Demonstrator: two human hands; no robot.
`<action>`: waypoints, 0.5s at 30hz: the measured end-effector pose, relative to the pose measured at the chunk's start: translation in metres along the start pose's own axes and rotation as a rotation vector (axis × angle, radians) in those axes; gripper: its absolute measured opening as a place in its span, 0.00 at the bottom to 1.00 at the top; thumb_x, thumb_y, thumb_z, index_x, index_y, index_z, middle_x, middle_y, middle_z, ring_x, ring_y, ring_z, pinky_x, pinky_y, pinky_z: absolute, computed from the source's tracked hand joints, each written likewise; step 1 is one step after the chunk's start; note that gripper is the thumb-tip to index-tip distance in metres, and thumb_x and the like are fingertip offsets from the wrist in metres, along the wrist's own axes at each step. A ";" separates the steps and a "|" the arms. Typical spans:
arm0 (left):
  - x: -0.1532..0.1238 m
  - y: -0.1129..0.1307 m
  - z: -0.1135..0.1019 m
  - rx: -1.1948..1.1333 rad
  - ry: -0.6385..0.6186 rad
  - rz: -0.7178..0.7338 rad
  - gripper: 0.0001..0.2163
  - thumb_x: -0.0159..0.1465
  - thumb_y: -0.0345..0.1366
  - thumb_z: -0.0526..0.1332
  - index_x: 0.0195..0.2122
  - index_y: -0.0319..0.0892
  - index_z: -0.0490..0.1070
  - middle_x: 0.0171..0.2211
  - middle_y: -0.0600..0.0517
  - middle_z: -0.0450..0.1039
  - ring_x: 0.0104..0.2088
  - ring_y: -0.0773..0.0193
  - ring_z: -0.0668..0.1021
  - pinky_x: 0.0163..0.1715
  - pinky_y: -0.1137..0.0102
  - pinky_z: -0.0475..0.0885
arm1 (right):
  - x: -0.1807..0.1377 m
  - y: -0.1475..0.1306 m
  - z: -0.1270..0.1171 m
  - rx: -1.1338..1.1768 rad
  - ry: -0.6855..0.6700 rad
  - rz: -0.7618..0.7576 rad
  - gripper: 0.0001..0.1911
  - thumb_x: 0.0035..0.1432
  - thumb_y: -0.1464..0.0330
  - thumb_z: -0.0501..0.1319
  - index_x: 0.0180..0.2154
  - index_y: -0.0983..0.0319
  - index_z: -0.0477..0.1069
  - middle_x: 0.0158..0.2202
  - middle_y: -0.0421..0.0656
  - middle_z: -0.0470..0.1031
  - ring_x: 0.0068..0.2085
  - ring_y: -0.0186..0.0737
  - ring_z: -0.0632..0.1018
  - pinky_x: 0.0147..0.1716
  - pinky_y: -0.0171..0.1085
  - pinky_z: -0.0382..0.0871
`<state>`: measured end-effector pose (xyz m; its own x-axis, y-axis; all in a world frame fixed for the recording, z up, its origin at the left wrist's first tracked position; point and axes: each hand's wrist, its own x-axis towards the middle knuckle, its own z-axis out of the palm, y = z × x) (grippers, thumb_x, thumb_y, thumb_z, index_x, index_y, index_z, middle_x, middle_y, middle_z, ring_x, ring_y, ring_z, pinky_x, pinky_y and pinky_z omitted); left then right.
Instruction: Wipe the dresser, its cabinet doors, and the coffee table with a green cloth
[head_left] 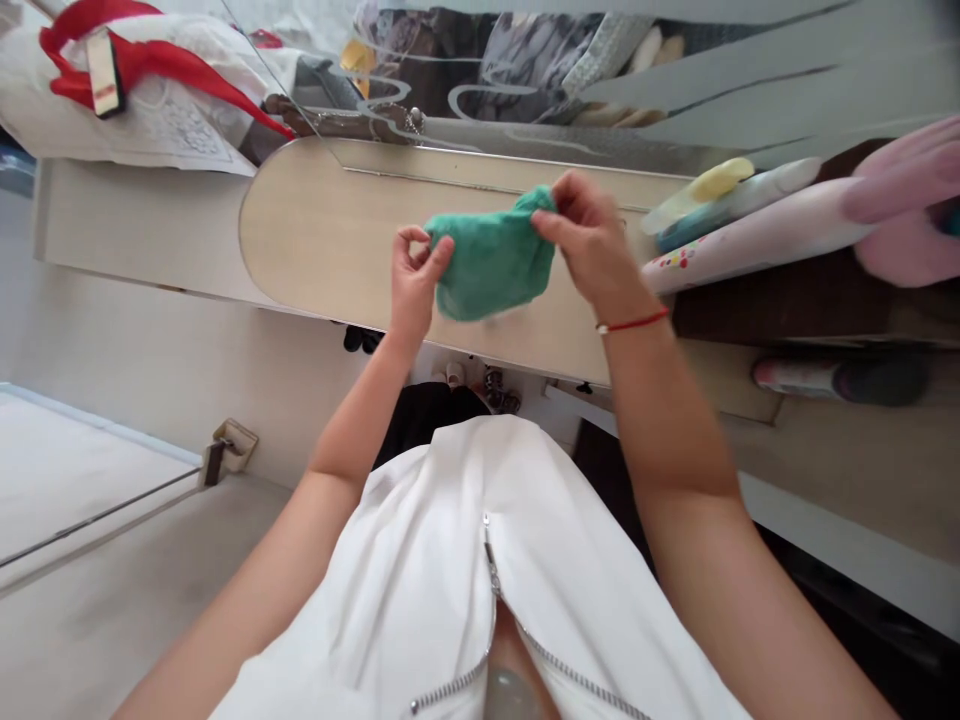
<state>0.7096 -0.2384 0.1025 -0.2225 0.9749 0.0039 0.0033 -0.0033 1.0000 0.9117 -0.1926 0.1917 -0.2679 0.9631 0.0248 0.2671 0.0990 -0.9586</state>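
A green cloth (491,262) hangs between both my hands above a light wooden shelf (322,235) with a rounded left end. My left hand (416,275) pinches the cloth's left edge between thumb and fingers. My right hand (585,240) grips its upper right corner; a red string bracelet (634,322) circles that wrist. The cloth is crumpled and sags in the middle, just over the shelf surface.
A mirror (675,90) stands behind the shelf. White bag with red straps (142,80) lies at the upper left. Bottles and tubes (742,225) and a pink item (907,200) crowd the right. My white zipped garment (480,570) fills the foreground.
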 end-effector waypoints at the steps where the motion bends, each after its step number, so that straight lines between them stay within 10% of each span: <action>1: 0.005 0.012 -0.007 0.026 0.024 0.047 0.32 0.64 0.71 0.59 0.56 0.51 0.64 0.42 0.53 0.76 0.48 0.60 0.81 0.45 0.63 0.79 | -0.001 -0.011 -0.010 0.035 0.017 -0.038 0.15 0.65 0.77 0.60 0.31 0.59 0.55 0.32 0.35 0.56 0.34 0.28 0.62 0.38 0.29 0.62; 6: -0.016 0.034 -0.022 0.105 -0.029 0.160 0.26 0.66 0.65 0.64 0.51 0.50 0.71 0.40 0.52 0.74 0.46 0.60 0.79 0.48 0.63 0.77 | -0.045 0.004 -0.028 -0.025 0.026 -0.021 0.15 0.63 0.68 0.65 0.32 0.58 0.57 0.33 0.37 0.57 0.35 0.32 0.63 0.37 0.32 0.65; 11: -0.087 -0.023 -0.027 0.584 -0.095 -0.131 0.03 0.66 0.36 0.67 0.40 0.44 0.78 0.41 0.46 0.78 0.52 0.52 0.78 0.61 0.50 0.74 | -0.129 0.100 0.004 -0.324 0.039 0.301 0.08 0.59 0.66 0.63 0.32 0.60 0.64 0.36 0.43 0.67 0.40 0.41 0.72 0.43 0.44 0.76; 15: -0.087 -0.055 0.008 0.704 -0.141 0.067 0.16 0.69 0.27 0.53 0.50 0.44 0.78 0.56 0.40 0.75 0.63 0.51 0.74 0.68 0.47 0.70 | -0.138 0.130 0.026 -0.670 0.227 0.232 0.17 0.63 0.69 0.55 0.50 0.66 0.73 0.55 0.59 0.69 0.59 0.53 0.74 0.58 0.54 0.75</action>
<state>0.7368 -0.3207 0.0473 -0.0715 0.9973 0.0172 0.6507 0.0336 0.7586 0.9594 -0.3187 0.0561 0.0427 0.9987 -0.0294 0.8204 -0.0518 -0.5694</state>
